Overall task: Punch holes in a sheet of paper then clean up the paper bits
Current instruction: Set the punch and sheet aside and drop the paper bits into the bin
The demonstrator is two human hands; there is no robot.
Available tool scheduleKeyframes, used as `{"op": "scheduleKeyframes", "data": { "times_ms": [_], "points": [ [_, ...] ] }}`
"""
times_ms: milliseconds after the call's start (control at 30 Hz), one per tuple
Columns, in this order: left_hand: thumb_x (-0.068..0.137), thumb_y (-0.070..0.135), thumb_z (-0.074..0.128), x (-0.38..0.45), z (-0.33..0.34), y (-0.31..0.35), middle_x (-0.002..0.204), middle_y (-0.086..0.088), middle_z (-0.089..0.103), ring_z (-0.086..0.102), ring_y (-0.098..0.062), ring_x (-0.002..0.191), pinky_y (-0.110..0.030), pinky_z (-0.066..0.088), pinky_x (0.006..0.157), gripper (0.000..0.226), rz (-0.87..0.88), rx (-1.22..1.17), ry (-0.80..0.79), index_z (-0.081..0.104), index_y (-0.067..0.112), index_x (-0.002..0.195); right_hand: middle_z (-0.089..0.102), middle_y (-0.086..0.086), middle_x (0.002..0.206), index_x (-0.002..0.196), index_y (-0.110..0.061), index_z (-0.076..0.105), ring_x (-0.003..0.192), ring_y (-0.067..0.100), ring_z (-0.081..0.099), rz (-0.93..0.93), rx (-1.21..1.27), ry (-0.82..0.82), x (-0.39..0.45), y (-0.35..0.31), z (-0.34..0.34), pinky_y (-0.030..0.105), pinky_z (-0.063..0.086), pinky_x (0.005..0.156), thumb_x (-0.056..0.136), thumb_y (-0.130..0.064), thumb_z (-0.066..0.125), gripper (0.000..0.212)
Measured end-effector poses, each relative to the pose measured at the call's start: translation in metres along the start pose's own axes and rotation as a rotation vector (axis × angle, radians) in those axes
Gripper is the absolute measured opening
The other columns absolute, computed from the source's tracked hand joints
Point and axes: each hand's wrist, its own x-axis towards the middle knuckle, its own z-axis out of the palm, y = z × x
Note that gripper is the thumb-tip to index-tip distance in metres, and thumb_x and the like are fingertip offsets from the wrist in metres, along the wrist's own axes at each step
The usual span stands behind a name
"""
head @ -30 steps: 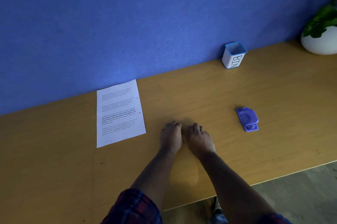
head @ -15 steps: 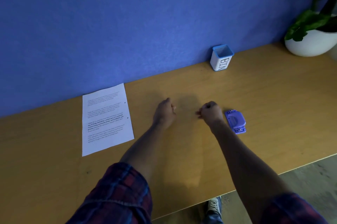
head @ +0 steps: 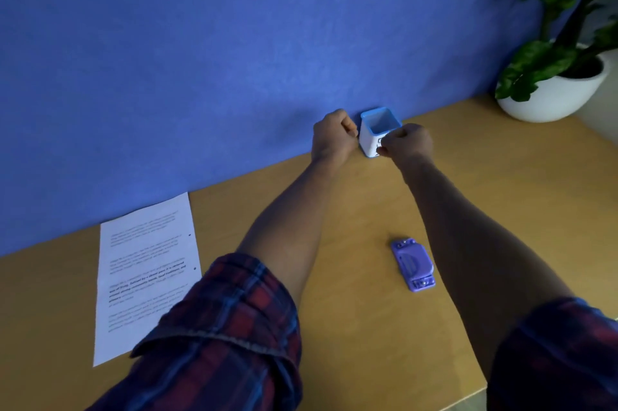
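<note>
A small white bin [head: 368,143] with a blue rim stands against the blue wall. My left hand [head: 334,135] is a closed fist just left of the bin, close to its rim. My right hand [head: 407,142] has its fingers pinched together at the bin's right front, covering part of the label. Nothing shows inside either hand. The printed sheet of paper [head: 147,271] lies flat at the left, with two punched holes along its right edge. The purple hole punch [head: 413,265] lies on the desk between my forearms.
The wooden desk [head: 351,327] runs along the blue wall, and its front edge is at the lower right. A green plant in a white pot [head: 548,99] stands at the far right.
Both hands closed up at mid-desk, then moved forward and to the right, reaching the two sides of the bin. The paper and the punch stayed where they were.
</note>
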Motion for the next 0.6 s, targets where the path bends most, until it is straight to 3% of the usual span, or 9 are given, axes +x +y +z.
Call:
{"op": "scheduleKeyframes", "data": {
  "times_ms": [100,200,367,433,500,600],
  "points": [
    [0.083,-0.005,0.054,0.021,0.018,0.013,0.090,-0.003,0.074,0.068,-0.020,0.089,-0.034,0.056,0.076,0.019,0.018,0.008,0.018,0.069,0.007,0.081,0.073,0.014,0.083,0.074,-0.007,0.065,0.086,0.033,0.073,-0.021,-0.052,0.083,0.022,-0.006,0.002,0.047,0.061,0.076,0.074,-0.004,0.067,0.003],
    [0.084,-0.005,0.054,0.036,0.036,0.018,0.087,-0.003,0.074,0.069,-0.020,0.087,-0.035,0.057,0.074,0.020,0.005,-0.013,0.026,0.069,0.007,0.079,0.076,0.010,0.090,0.088,-0.006,0.074,0.087,0.027,0.071,-0.049,-0.084,0.147,0.036,-0.011,0.005,0.033,0.058,0.071,0.079,-0.007,0.061,0.015],
    [0.089,0.003,0.060,0.054,0.058,0.017,0.097,-0.006,0.076,0.070,-0.023,0.094,-0.036,0.059,0.081,0.019,-0.007,0.016,-0.019,0.078,0.010,0.090,0.077,0.007,0.101,0.097,-0.010,0.078,0.093,0.021,0.070,-0.111,-0.078,0.154,0.051,-0.010,0.016,0.009,0.037,0.062,0.083,-0.003,0.057,0.026],
    [0.090,0.007,0.061,0.057,0.063,0.013,0.103,-0.007,0.076,0.070,-0.025,0.099,-0.037,0.059,0.085,0.020,-0.016,0.069,-0.059,0.079,0.013,0.096,0.076,0.010,0.104,0.101,-0.008,0.077,0.097,0.023,0.069,-0.145,-0.107,0.141,0.054,-0.007,0.020,0.006,0.033,0.067,0.084,0.001,0.056,0.029],
    [0.090,0.013,0.062,0.057,0.065,0.010,0.103,-0.006,0.075,0.070,-0.026,0.099,-0.036,0.059,0.082,0.019,-0.036,0.107,-0.063,0.079,0.015,0.098,0.076,0.012,0.101,0.098,-0.007,0.077,0.096,0.027,0.069,-0.173,-0.153,0.131,0.055,-0.005,0.023,0.011,0.038,0.064,0.081,0.004,0.055,0.029],
    [0.091,0.019,0.064,0.055,0.062,0.008,0.108,-0.003,0.075,0.069,-0.025,0.102,-0.037,0.059,0.083,0.020,-0.049,0.119,-0.057,0.079,0.021,0.105,0.076,0.014,0.096,0.094,-0.009,0.076,0.092,0.033,0.069,-0.217,-0.254,0.145,0.052,-0.005,0.024,0.031,0.053,0.071,0.077,0.002,0.054,0.030]
  ]
}}
